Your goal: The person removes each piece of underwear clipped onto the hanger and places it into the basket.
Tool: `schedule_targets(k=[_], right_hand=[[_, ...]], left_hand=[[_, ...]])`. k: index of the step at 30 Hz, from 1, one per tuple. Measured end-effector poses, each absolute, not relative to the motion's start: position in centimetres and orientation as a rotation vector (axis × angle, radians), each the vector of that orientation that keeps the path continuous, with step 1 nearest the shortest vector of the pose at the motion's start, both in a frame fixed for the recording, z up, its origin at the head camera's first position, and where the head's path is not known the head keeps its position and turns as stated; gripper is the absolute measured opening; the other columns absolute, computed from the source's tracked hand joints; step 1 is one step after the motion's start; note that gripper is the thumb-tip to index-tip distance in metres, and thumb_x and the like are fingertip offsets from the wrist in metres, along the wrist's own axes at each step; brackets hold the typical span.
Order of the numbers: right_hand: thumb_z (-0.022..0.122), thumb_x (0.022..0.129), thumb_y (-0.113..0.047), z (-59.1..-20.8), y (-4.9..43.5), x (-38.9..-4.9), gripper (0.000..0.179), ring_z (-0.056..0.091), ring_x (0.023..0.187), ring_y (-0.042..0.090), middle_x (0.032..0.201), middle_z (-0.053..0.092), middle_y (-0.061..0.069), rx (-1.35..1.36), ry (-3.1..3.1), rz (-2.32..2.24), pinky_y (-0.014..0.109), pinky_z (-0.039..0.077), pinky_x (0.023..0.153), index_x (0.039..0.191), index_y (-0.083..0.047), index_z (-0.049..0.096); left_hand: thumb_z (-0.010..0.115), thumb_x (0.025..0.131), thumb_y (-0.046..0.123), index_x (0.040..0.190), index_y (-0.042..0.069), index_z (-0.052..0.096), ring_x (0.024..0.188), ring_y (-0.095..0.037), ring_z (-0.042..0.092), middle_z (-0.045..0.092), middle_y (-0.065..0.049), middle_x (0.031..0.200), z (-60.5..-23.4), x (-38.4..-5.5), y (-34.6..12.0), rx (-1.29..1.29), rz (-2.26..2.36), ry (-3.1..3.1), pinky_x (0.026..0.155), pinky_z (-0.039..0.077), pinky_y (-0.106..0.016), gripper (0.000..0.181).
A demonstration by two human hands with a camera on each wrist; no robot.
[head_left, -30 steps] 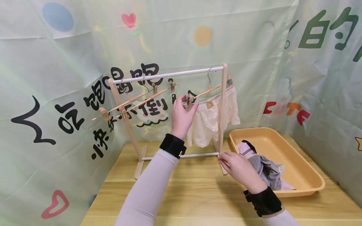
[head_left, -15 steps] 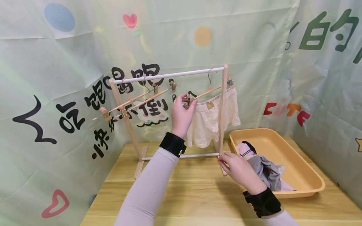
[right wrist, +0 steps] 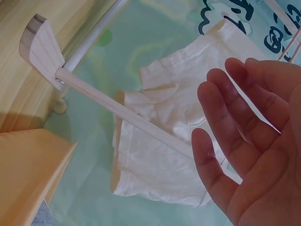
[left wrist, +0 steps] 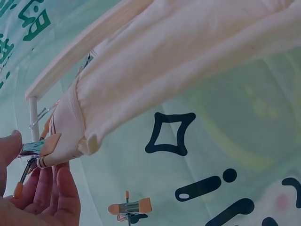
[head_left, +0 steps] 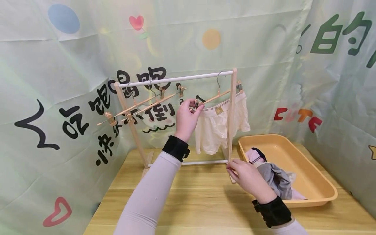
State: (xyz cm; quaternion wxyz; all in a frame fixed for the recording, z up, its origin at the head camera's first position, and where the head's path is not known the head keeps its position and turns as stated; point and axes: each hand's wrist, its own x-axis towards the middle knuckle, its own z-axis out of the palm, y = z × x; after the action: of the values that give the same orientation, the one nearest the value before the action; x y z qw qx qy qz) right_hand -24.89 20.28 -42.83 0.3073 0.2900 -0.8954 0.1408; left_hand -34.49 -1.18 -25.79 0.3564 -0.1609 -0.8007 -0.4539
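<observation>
Shorts (head_left: pixel 212 133) hang from a hanger (head_left: pixel 218 96) on the rack (head_left: pixel 188 77) toward the table's (head_left: pixel 191 212) back edge; at their upper left corner the left hand (head_left: pixel 187 119) pinches the clip (left wrist: pixel 49 145), while the right hand (head_left: pixel 249 178), fingers loosely extended and holding nothing, is low beside the rack's right foot. Fingers partly hide the clip from the head view, the right post crosses the shorts, and fingertip contact down there is unclear. A tray (head_left: pixel 308 166) lines the table's right edge, with open surface before the rack.
</observation>
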Motion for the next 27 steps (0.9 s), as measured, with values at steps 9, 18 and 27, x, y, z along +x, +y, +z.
schedule_targets(k=[9,18,27], right_hand=[[0.072,0.081,-0.013,-42.91,20.2,-24.87,0.006,0.056,0.065,0.009,0.078,0.061,-0.006,0.765,-2.368,0.372,0.033,0.053,0.054,0.085,-0.017,0.068],[0.071,0.082,-0.016,-43.12,20.13,-24.91,0.005,0.053,0.062,0.008,0.077,0.06,-0.007,0.76,-2.368,0.361,0.032,0.051,0.052,0.085,-0.017,0.068],[0.072,0.08,-0.014,-43.22,19.99,-25.02,0.006,0.052,0.06,0.008,0.075,0.058,-0.008,0.778,-2.344,0.38,0.032,0.05,0.05,0.083,-0.017,0.067]], left_hand=[[0.069,0.086,0.033,0.105,0.006,0.066,0.076,-0.01,0.058,0.067,-0.006,0.093,-25.51,-34.53,-1.2,-0.421,-1.096,-2.084,0.069,0.055,-0.024,0.033],[0.07,0.085,0.032,0.106,0.006,0.065,0.075,-0.012,0.06,0.069,-0.007,0.093,-25.5,-34.32,-0.88,-0.421,-1.077,-2.09,0.069,0.056,-0.026,0.033],[0.066,0.089,0.032,0.104,0.008,0.065,0.072,-0.013,0.06,0.069,-0.007,0.092,-25.55,-34.41,-0.83,-0.425,-0.98,-2.132,0.068,0.054,-0.029,0.028]])
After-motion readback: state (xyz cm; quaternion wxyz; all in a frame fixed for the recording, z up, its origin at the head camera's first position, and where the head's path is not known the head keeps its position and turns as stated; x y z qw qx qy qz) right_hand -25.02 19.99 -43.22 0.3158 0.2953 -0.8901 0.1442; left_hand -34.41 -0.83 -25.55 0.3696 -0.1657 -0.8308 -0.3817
